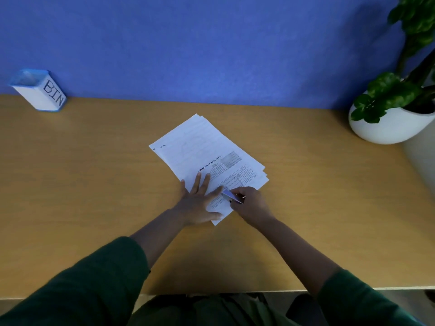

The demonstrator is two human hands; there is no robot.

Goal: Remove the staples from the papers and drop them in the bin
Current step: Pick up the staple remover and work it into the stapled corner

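Our left hand (200,203) presses flat on the stapled papers (207,161); our right hand (249,203) grips a staple remover (231,196) at their near corner.

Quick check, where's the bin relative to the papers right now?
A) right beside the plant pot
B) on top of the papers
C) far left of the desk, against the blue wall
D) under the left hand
C: the bin stands at the desk's far-left back edge against the blue wall, well apart from the papers, which lie mid-desk.
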